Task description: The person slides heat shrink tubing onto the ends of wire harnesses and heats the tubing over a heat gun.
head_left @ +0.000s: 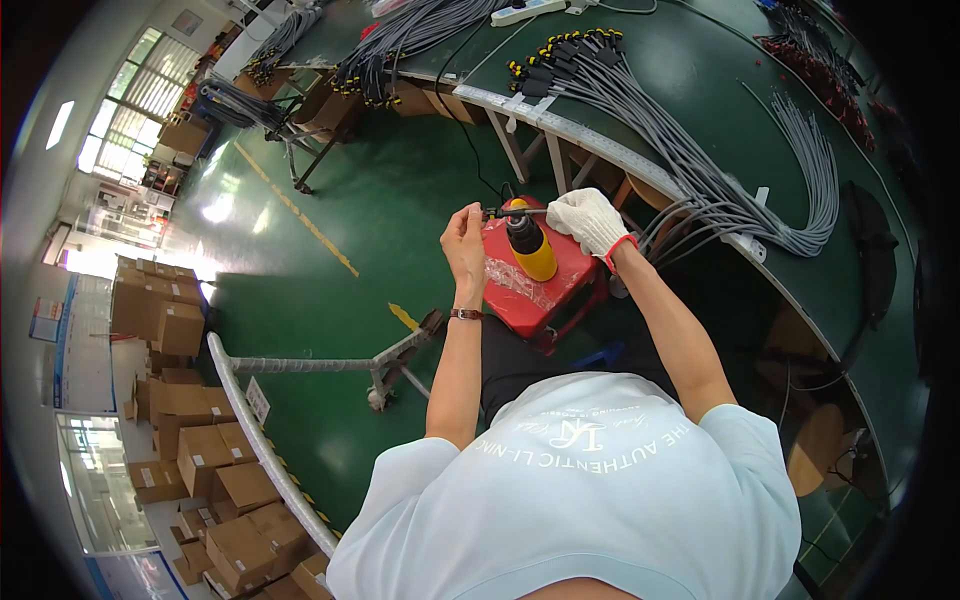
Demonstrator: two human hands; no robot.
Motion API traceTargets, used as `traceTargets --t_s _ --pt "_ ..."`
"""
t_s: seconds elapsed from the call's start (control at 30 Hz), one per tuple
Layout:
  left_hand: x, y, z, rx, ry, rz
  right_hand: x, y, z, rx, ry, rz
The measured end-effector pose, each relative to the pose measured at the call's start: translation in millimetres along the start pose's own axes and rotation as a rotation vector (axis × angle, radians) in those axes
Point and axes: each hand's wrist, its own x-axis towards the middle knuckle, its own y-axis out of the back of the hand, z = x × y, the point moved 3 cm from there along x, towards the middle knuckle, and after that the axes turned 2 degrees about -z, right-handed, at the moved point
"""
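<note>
My bare left hand, with a watch on its wrist, pinches a small black connector at one end of a grey cable. My right hand wears a white knitted glove with a red cuff, and its fingers are closed round the cable. Between the hands stands a yellow and black tool, upright on a red plastic stool; the connector and cable pass by its top. Clear plastic film lies on the stool.
A large bundle of grey cables with black and yellow ends lies on the green worktable, some hanging over its edge. More cable bundles lie farther back. Cardboard boxes and a curved bare table frame stand left.
</note>
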Motion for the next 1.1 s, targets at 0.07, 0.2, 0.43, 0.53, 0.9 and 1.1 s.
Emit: traceTargets --t_s 0.07,0.2,0.43,0.53,0.9,1.1 --pt "-1 -1 -1 0.018 -0.009 -0.012 0 2 1 -0.003 -0.004 0.003" --pt "-2 -2 1 0.015 -0.029 -0.015 2 3 5 0.021 -0.021 -0.032" --pt "-2 -1 4 -0.064 -0.011 -0.014 -8 2 -6 0.007 -0.005 -0.072" --pt "-2 -1 6 -0.132 -0.01 -0.035 -5 -1 -2 -0.016 0.119 -0.058" --pt "2 1 -6 -0.142 -0.033 -0.021 -4 -7 7 -0.378 0.479 0.18" --pt "-5 -1 1 -0.145 -0.016 -0.015 -9 -11 4 -0.474 0.454 0.229"
